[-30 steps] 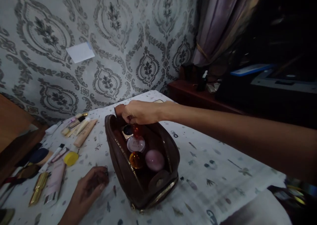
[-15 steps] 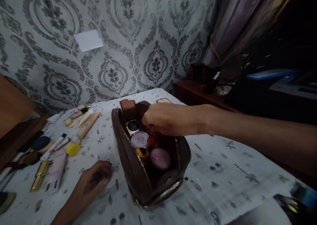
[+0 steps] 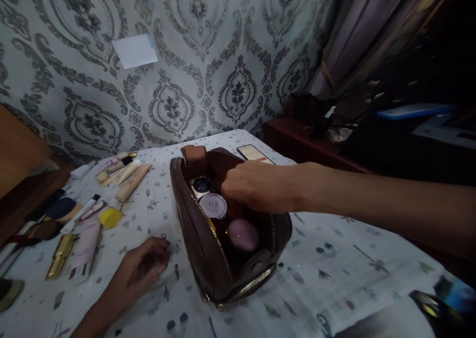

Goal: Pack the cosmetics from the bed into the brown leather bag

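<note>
A brown cosmetic bag (image 3: 197,244) stands unzipped on the patterned cloth. My right hand (image 3: 247,185) reaches into its far part, fingers curled down and closed; whatever they hold is hidden behind the knuckles. Inside the bag, a pink egg-shaped item (image 3: 243,235) lies near the front. Beside it are a round lilac compact (image 3: 213,206) and a small square case with a dark round top (image 3: 201,185). My left hand (image 3: 147,263) rests on the cloth left of the bag, thumb and fingers loosely bent and apart, holding nothing.
Several cosmetics lie at the left, among them a pink tube (image 3: 85,249), a gold lipstick tube (image 3: 60,256), a yellow cap (image 3: 110,217) and a beige tube (image 3: 133,182). A phone (image 3: 255,153) lies behind the bag. Patterned wallpaper backs the table.
My right hand has moved slightly right and down inside the bag. The reddish item seen below it is now mostly hidden, and more of the phone shows. My left hand stays put.
</note>
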Motion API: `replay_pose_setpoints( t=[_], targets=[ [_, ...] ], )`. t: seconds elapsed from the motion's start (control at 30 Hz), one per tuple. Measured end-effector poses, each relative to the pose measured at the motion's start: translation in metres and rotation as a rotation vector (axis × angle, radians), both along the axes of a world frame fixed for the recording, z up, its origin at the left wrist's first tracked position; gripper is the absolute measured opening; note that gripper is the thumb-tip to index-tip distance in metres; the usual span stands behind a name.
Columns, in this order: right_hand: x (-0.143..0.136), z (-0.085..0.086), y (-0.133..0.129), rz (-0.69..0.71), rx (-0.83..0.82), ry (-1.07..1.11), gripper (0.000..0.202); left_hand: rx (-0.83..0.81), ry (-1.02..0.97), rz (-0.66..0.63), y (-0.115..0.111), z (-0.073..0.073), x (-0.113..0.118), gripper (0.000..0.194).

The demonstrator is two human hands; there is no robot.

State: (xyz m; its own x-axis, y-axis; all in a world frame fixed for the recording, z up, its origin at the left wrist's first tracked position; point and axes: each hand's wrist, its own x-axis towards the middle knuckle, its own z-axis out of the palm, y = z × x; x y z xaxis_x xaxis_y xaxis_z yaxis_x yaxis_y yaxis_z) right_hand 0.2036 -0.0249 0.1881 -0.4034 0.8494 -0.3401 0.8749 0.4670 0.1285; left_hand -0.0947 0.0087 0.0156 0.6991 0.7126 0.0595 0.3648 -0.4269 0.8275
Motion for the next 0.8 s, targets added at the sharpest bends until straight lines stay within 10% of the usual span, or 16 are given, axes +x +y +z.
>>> replay_pose_setpoints(
  t=[0.8],
  targets=[
    [0.0015, -0.0016, 0.0032, -0.074, -0.027, 0.060, 0.020, -0.012, 0.007, -0.052, -0.0035, 0.0087, 0.0047, 0.027]
  ],
)
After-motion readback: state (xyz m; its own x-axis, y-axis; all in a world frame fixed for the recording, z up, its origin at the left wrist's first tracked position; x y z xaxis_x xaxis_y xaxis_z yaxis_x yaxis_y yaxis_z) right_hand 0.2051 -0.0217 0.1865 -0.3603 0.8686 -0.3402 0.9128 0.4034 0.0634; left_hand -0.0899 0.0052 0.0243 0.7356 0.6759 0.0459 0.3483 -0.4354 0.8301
